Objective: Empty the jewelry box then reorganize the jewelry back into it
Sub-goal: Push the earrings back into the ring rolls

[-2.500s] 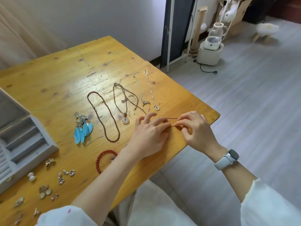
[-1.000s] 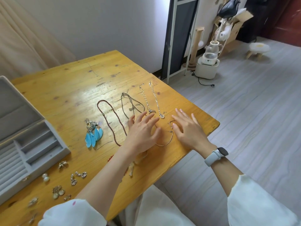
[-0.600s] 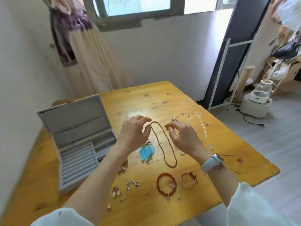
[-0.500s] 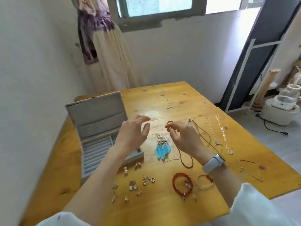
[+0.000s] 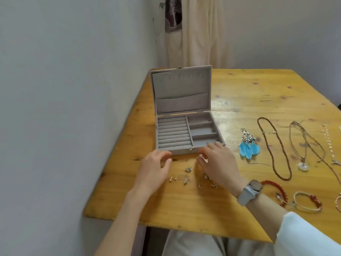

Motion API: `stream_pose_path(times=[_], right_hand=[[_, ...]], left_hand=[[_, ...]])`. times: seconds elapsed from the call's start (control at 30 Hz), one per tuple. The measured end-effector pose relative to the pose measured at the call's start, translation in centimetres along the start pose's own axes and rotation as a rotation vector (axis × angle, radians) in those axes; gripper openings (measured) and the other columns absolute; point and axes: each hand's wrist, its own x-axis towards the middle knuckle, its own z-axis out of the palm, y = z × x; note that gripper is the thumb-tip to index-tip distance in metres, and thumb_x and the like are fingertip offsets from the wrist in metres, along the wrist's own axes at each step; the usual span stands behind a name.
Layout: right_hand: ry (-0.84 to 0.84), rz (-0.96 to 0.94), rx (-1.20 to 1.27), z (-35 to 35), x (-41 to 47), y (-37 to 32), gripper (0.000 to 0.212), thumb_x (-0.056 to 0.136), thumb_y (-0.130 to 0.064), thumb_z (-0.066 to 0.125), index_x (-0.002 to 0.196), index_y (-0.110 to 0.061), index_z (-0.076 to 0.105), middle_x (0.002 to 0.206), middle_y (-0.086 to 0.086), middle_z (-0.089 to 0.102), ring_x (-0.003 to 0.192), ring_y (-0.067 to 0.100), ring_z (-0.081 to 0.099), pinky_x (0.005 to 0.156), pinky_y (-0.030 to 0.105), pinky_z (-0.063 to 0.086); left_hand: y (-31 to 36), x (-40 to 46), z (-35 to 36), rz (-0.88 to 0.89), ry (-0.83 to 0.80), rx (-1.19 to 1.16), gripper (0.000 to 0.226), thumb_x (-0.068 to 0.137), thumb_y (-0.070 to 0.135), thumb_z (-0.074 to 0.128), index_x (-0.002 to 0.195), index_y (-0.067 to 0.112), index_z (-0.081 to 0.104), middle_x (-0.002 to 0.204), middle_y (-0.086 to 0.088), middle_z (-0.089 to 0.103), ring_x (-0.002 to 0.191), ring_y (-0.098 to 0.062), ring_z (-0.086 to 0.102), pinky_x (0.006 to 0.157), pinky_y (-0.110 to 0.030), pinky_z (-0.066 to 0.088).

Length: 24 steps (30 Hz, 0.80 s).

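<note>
Box open on wooden table, lid up, every slot and little room inside bare. Emptying part done, by the look of it. Putting back not yet begun. Blue feather earrings lying just right of box. Long brown bead necklace and cord necklace with pale round stone farther right, well apart from box. Red bead bracelet and white cord bracelet near front edge, by watch. Tiny silver earrings scattered just in front of box, between both hands. Left hand low over table at front of box, fingers loosely bent, holding nothing seen. Right hand at front right corner of box, fingers bent down over small pieces; cannot tell whether pinching one. Likely next: small earrings first, then bigger things.
</note>
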Motion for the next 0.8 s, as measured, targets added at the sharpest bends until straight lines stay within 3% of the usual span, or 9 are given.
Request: stream_pose_path(times=[0.1, 0.27, 0.43, 0.5, 0.57, 0.63, 0.7, 0.8], right_hand=[[0.033, 0.074, -0.132, 0.8, -0.2, -0.2, 0.023, 0.075, -0.033, 0.071, 0.08, -0.012, 0.065, 0.078, 0.004, 0.064, 0.076, 0.024, 0.055, 0.068, 0.035, 0.043], [0.02, 0.104, -0.174, 1.7, -0.1, 0.2, 0.022, 0.078, -0.031, 0.066, 0.078, -0.009, 0.065, 0.08, 0.007, 0.064, 0.078, 0.026, 0.054, 0.071, 0.037, 0.043], [0.018, 0.065, -0.109, 0.9, 0.1, 0.9, 0.015, 0.082, -0.027, 0.061, 0.087, -0.013, 0.063, 0.088, 0.004, 0.062, 0.088, 0.025, 0.052, 0.077, 0.038, 0.038], [0.036, 0.076, -0.049, 0.2, 0.1, 1.6, 0.012, 0.082, -0.025, 0.061, 0.087, -0.014, 0.063, 0.087, 0.003, 0.061, 0.088, 0.025, 0.052, 0.077, 0.038, 0.038], [0.058, 0.092, -0.01, -0.5, 0.1, 2.5, 0.009, 0.082, -0.021, 0.061, 0.086, -0.013, 0.062, 0.085, 0.003, 0.061, 0.085, 0.025, 0.051, 0.075, 0.037, 0.038], [0.092, 0.094, 0.006, -1.0, 0.1, 3.4, 0.007, 0.081, -0.018, 0.063, 0.084, -0.013, 0.062, 0.081, 0.002, 0.062, 0.081, 0.025, 0.052, 0.07, 0.035, 0.036], [0.111, 0.102, 0.012, -1.4, 0.0, 4.1, 0.006, 0.079, -0.017, 0.065, 0.083, -0.013, 0.062, 0.078, 0.001, 0.062, 0.077, 0.023, 0.052, 0.068, 0.033, 0.035], [0.124, 0.109, 0.049, -1.6, 0.0, 4.5, 0.007, 0.078, -0.016, 0.067, 0.082, -0.013, 0.063, 0.076, 0.0, 0.062, 0.075, 0.022, 0.053, 0.068, 0.034, 0.039]], left_hand=[[-0.5, -0.6, 0.9, -0.021, -0.024, -0.036, 0.023, 0.091, 0.018, 0.053, 0.112, 0.017, 0.063, 0.111, 0.005, 0.061, 0.104, -0.006, 0.053, 0.093, -0.019, 0.04], [0.1, 0.0, 1.9, 0.018, -0.027, -0.012, 0.024, 0.091, 0.02, 0.053, 0.113, 0.017, 0.062, 0.111, 0.004, 0.06, 0.106, -0.01, 0.053, 0.096, -0.036, 0.042], [2.0, 1.5, 3.0, 0.195, -0.044, 0.115, 0.028, 0.092, 0.02, 0.051, 0.119, 0.016, 0.059, 0.116, 0.003, 0.059, 0.11, -0.012, 0.049, 0.098, -0.03, 0.039], [3.0, 2.3, 3.8, 0.314, -0.068, 0.227, 0.028, 0.09, 0.015, 0.055, 0.117, 0.014, 0.062, 0.108, -0.001, 0.062, 0.103, -0.017, 0.055, 0.09, -0.03, 0.044], [3.9, 3.1, 4.5, 0.41, -0.085, 0.362, 0.025, 0.078, 0.005, 0.068, 0.102, 0.013, 0.069, 0.086, -0.005, 0.066, 0.08, -0.023, 0.063, 0.064, -0.031, 0.049], [4.6, 3.6, 4.7, 0.428, -0.093, 0.502, 0.026, 0.058, 0.001, 0.08, 0.079, 0.014, 0.072, 0.063, -0.002, 0.06, 0.054, -0.02, 0.059, 0.042, -0.023, 0.036], [5.3, 3.9, 4.8, 0.427, -0.09, 0.604, 0.029, 0.042, 0.003, 0.085, 0.063, 0.016, 0.069, 0.053, 0.001, 0.054, 0.043, -0.017, 0.052, 0.038, -0.02, 0.024], [5.4, 4.0, 4.8, 0.464, -0.118, 0.632, 0.03, 0.038, 0.001, 0.086, 0.055, 0.015, 0.066, 0.053, 0.001, 0.053, 0.041, -0.016, 0.051, 0.035, -0.018, 0.025]])
